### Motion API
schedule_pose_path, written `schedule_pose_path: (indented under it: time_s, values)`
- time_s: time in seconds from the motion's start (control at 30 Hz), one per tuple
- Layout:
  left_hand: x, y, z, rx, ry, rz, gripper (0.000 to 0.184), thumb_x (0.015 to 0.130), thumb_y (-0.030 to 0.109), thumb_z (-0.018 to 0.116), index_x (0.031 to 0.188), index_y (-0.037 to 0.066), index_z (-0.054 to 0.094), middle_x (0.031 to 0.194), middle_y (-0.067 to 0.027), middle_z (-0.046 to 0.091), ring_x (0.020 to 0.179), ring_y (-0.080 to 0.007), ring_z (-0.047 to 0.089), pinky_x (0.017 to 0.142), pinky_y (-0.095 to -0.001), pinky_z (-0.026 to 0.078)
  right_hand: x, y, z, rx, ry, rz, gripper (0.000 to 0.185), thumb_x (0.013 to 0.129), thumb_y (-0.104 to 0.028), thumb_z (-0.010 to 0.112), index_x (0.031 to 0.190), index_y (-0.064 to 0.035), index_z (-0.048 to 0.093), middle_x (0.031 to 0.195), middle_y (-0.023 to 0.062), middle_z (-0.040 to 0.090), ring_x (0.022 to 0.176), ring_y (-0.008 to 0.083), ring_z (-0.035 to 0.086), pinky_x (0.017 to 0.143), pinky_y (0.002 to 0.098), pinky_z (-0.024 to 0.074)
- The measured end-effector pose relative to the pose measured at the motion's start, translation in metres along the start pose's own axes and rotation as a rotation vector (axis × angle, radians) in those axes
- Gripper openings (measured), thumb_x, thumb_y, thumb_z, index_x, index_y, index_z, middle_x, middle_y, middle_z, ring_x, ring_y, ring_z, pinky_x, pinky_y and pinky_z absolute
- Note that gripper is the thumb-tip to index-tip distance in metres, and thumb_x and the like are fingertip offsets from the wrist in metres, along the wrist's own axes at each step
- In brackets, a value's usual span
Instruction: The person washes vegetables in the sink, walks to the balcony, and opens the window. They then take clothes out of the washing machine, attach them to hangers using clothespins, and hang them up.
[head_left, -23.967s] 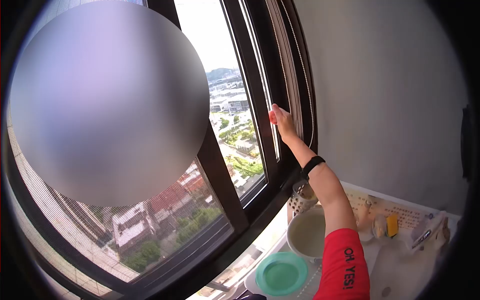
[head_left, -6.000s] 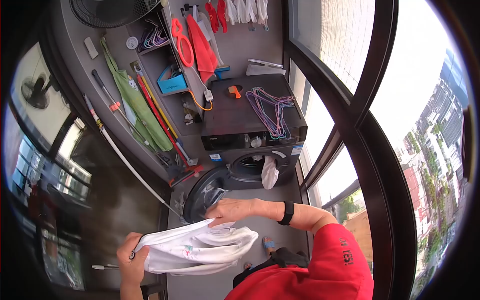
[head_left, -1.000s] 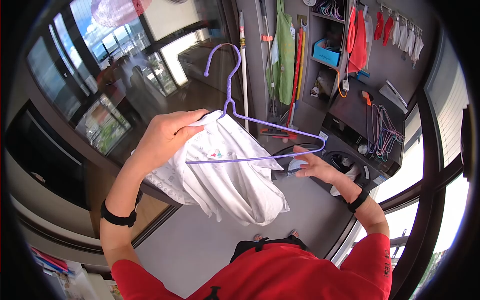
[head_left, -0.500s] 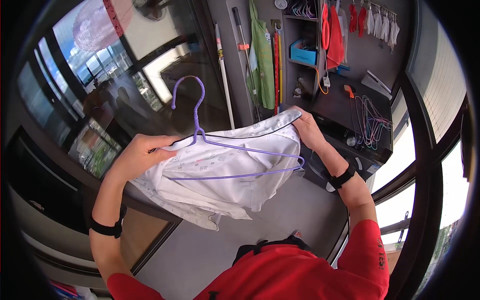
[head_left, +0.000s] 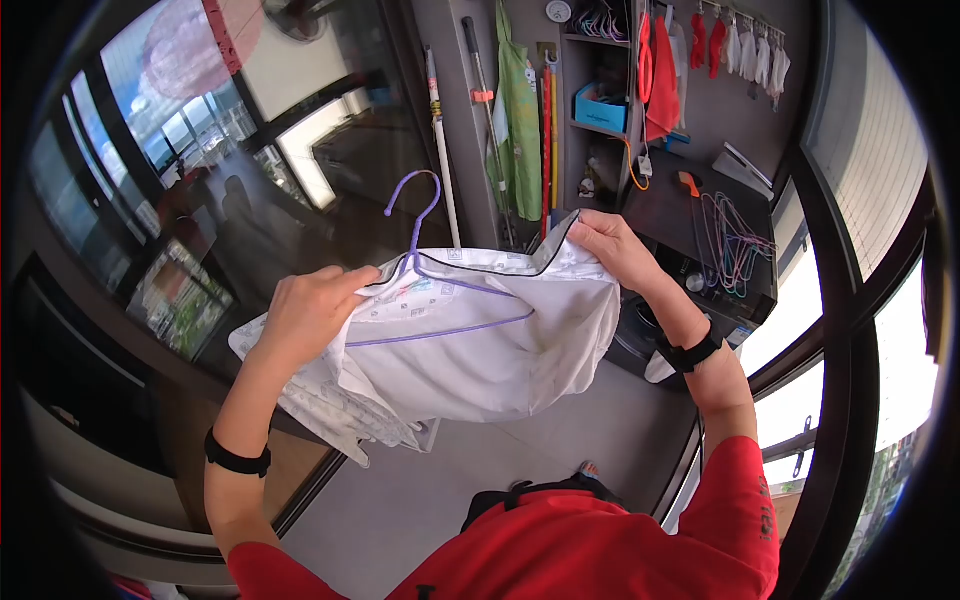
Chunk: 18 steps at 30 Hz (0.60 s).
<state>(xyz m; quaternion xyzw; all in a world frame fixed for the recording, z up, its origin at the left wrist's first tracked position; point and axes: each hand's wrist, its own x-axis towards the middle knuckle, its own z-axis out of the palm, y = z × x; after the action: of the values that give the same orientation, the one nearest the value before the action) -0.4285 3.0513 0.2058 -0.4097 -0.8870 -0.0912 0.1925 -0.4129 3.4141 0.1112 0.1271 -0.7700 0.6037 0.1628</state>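
Observation:
A white shirt (head_left: 470,370) with a small grey print and dark piping hangs spread out between my hands. Inside it sits a purple clothes hanger (head_left: 440,330), its hook rising above the piped edge. The hanger's right end goes under the cloth and is hidden there. My left hand (head_left: 315,310) is closed on the shirt's edge, just left of the hook. Farther right, my right hand (head_left: 608,248) pinches the piped edge between thumb and fingers. The lower left part of the shirt droops in folds.
Several wire hangers (head_left: 735,245) and an orange-headed brush (head_left: 690,183) lie on a black machine top at right. Shelves hold a blue box (head_left: 600,108). Poles and a green apron (head_left: 520,130) hang behind. Socks (head_left: 750,55) hang at upper right; glass panels stand left.
The hanger has shifted right and its right end has gone under the cloth. My right hand has drawn slightly left and now holds the piped edge up.

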Motion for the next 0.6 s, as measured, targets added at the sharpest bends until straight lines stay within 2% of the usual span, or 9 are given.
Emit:
schedule_pose_path:
  time_s: [0.03,0.17,0.3,0.33,0.37,0.4,0.43,0.57,0.6]
  values:
    - [-0.002,-0.003,0.004,-0.006,0.043,-0.019,0.025,0.073,0.008,0.061,0.098,0.011,0.063,0.071,-0.0105,0.057,0.064,-0.0285,0.057,0.058,-0.0364,0.045,-0.005,-0.005,0.004,0.106,-0.071,0.017,0.024,0.089,-0.023,0.053,0.092,0.0003,0.058,0.073,0.0005,0.054,0.07,0.0048,0.046,0.063,0.0224,0.0412]
    - [-0.01,-0.019,0.029,-0.118,0.211,-0.043,0.024,0.076,0.008,0.057,0.1,0.009,0.062,0.073,-0.0109,0.059,0.064,-0.0288,0.058,0.057,-0.0364,0.045,-0.015,-0.037,0.018,0.64,0.246,0.142,0.023,0.089,-0.023,0.053,0.083,-0.0015,0.057,0.074,0.0005,0.057,0.066,0.0062,0.052,0.061,0.0222,0.0444]
    - [-0.013,-0.021,0.034,-0.207,0.236,-0.073,0.023,0.076,0.005,0.056,0.098,0.006,0.062,0.076,-0.0128,0.06,0.065,-0.0283,0.058,0.058,-0.0347,0.045,-0.033,-0.055,0.031,0.641,0.337,0.117,0.022,0.089,-0.021,0.051,0.079,-0.0026,0.055,0.07,0.001,0.056,0.062,0.0065,0.051,0.057,0.0223,0.0435]
    - [-0.013,-0.02,0.038,-0.259,0.287,-0.072,0.023,0.076,0.004,0.057,0.098,0.006,0.062,0.076,-0.0128,0.06,0.064,-0.0278,0.058,0.058,-0.034,0.045,-0.045,-0.056,0.034,0.509,0.304,0.056,0.022,0.09,-0.021,0.049,0.078,-0.0029,0.055,0.068,-0.0011,0.054,0.059,0.006,0.048,0.054,0.0239,0.041]
    - [-0.013,-0.02,0.042,-0.31,0.342,-0.07,0.023,0.075,0.003,0.057,0.097,0.005,0.062,0.076,-0.0128,0.061,0.064,-0.0272,0.058,0.058,-0.0333,0.046,-0.068,-0.067,0.041,0.177,0.211,0.028,0.025,0.09,-0.023,0.05,0.077,-0.0015,0.053,0.064,0.0005,0.052,0.056,0.0088,0.046,0.053,0.0266,0.0393]
    - [-0.012,-0.019,0.045,-0.362,0.398,-0.069,0.023,0.075,0.002,0.058,0.097,0.005,0.063,0.076,-0.0128,0.061,0.064,-0.0267,0.058,0.058,-0.0326,0.046,-0.085,-0.077,0.045,-0.241,-0.208,-0.225,0.028,0.09,-0.026,0.052,0.08,0.0,0.053,0.063,0.0063,0.052,0.057,0.0169,0.051,0.055,0.0297,0.0416]
    - [-0.012,-0.014,0.046,-0.421,0.399,-0.054,0.023,0.074,0.001,0.058,0.096,0.005,0.063,0.076,-0.0125,0.061,0.063,-0.0262,0.058,0.058,-0.0321,0.045,-0.092,-0.093,0.065,-0.356,-0.538,-0.433,0.027,0.087,-0.026,0.055,0.087,0.001,0.056,0.065,0.0113,0.054,0.062,0.0259,0.055,0.059,0.0324,0.044]
    - [-0.011,0.014,0.047,-0.525,0.352,0.078,0.027,0.069,-0.003,0.063,0.094,0.006,0.063,0.069,-0.0087,0.057,0.056,-0.023,0.054,0.052,-0.0303,0.043,-0.115,-0.105,0.056,-0.334,-0.517,-0.451,0.026,0.084,-0.018,0.06,0.103,0.0002,0.059,0.073,0.0132,0.059,0.065,0.0255,0.059,0.061,0.0318,0.0472]
    - [-0.012,0.022,0.047,-0.521,0.335,0.117,0.028,0.068,-0.003,0.064,0.094,0.007,0.063,0.067,-0.0081,0.056,0.055,-0.0225,0.053,0.051,-0.0302,0.042,-0.115,-0.118,0.041,-0.415,-0.248,-0.399,0.027,0.084,-0.016,0.06,0.105,0.0008,0.058,0.075,0.0127,0.061,0.066,0.0204,0.061,0.061,0.0301,0.0482]
